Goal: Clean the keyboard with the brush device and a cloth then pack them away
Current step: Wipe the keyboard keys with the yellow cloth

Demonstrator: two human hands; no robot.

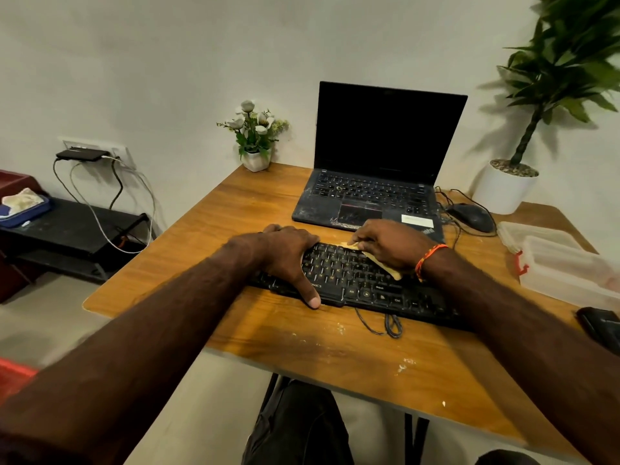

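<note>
The black keyboard [355,283] lies across the middle of the wooden desk [235,209], slanted, its near right end running under the right forearm. The left hand [285,255] clamps its left part, fingers curled over the far edge and thumb hooked down the near edge. The right hand [391,246] presses a small yellowish cloth [385,265] onto the keys, fingers bent around it, a corner of cloth sticking out toward the wrist with the orange band [429,260]. Just behind the keyboard, nearly touching, sits an open dusty laptop [372,193], hemming in the far side. A black mouse [471,216] and tangled cables lie right of the laptop, and beyond them a white pot with a tall plant [506,186]. A clear plastic box [567,263] with a red latch crowds the right edge, with a dark object [600,325] near the front right corner. A small flower pot [256,156] stands at the far left corner. The keyboard's cable [385,325] loops on the bare wood in front, where pale specks lie. The left strip of desk is open wood up to its edge.
</note>
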